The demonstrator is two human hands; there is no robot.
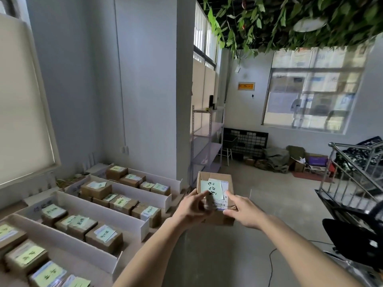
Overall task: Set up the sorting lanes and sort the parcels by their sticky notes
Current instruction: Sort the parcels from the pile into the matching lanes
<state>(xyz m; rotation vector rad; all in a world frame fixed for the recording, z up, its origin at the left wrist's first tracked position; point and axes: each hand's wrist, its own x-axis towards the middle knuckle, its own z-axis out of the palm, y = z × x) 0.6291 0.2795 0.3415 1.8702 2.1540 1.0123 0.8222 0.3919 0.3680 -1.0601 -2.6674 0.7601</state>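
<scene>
Both forearms reach forward to the cardboard parcel. The left hand grips its left side, fingers curled over the top. The right hand holds its right side, index finger extended along the top.

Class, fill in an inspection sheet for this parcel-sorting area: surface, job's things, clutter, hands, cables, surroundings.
Surface: grey concrete floor; the lanes lie on brown cardboard.
Job's things: white-walled sorting lanes hold brown parcels with green sticky notes; one parcel, green-noted, is held up.
Clutter: bags and boxes by the far wall.
Hands: left hand and right hand both have a grip on the held parcel.
Cables: black cable on the floor.
Surroundings: metal shelf, window, hanging leaves, steel railing.
</scene>
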